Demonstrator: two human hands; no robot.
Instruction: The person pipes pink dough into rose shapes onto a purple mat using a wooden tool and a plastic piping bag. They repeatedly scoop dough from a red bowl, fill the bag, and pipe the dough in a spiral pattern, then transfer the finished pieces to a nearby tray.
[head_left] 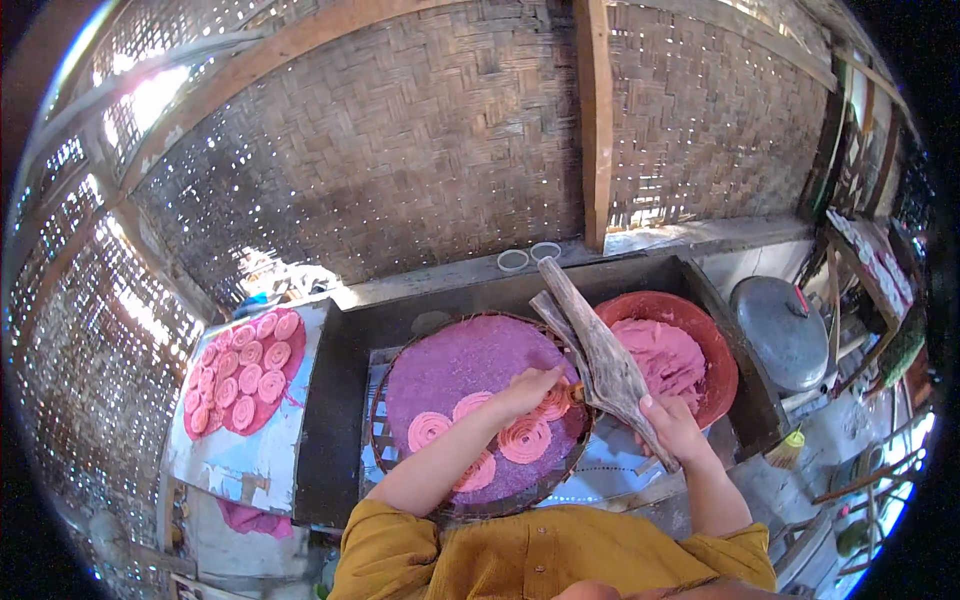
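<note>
My right hand [672,430] is wrapped round the lower end of a forked, weathered wooden lever [615,370], held slanting over the tray's right edge. My left hand [533,390] reaches across the tray with its fingers curled beside the lever's lower side; what they grip is hidden. Under that hand lies a partly covered pink spiral [556,402]. Several more coiled pink dough spirals, one of them a clear round [524,440], rest on the purple cloth [450,365] of a round woven tray [376,425].
A red basin [722,350] with pink dough [655,350] stands right of the tray, inside a dark wooden trough [335,420]. At left, pink spirals cover a red round sheet on a pale board [315,345]. A lidded metal pot [780,335] stands at right; two white rings [513,260] lie on the ledge.
</note>
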